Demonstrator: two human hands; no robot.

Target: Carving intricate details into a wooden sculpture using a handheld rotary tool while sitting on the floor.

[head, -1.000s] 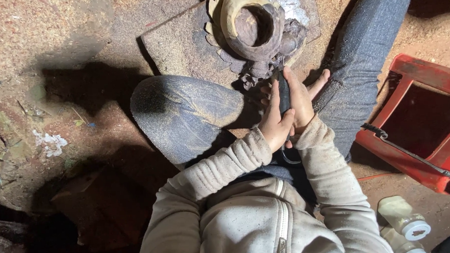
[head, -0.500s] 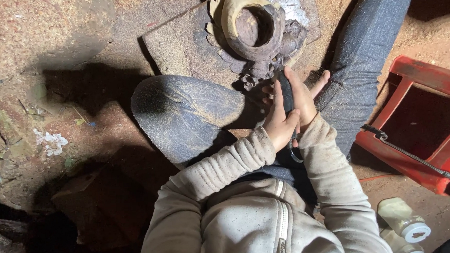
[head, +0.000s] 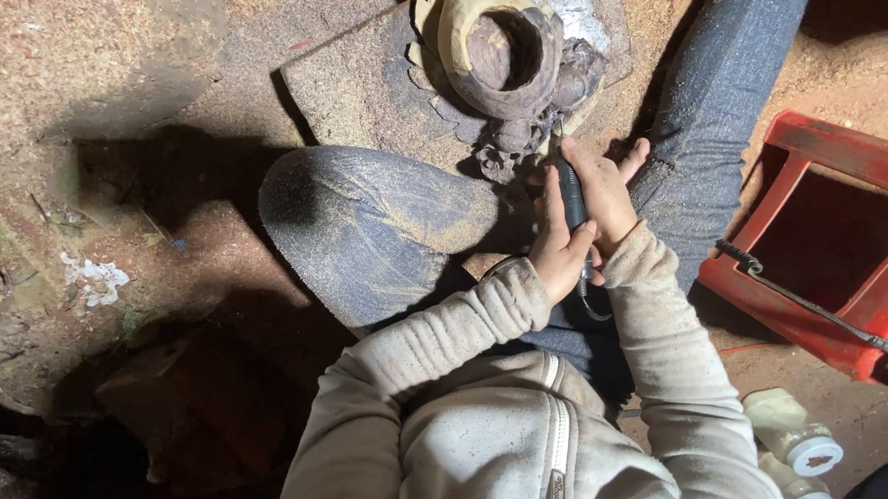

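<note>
Wood, dusty and carved, sits at twelve o'clock on the floor (head: 163, 82) as both hands, left hand (head: 559, 258) and right hand (head: 607, 197), clamp the black rotary tool (head: 570, 191), steadying its tip against the wooden carving (head: 501, 56).

To your right lies a red, open-sided metal stool or frame (head: 838, 255) tipped on the dusty ground, with a thin dark metal rod (head: 810, 306) lying across its lower edge. Near your lower right, just beside the sleeve, stand two small pale plastic bottles with white caps (head: 795, 439). The floor all around you is reddish-brown earth covered in sawdust (head: 113, 74). To your left, a crumpled scrap of white paper (head: 96, 279) lies on that dirt, well apart from everything else. Below it, a dark lump of shadowed wood or stone (head: 194, 406); you cannot tell which.
</note>
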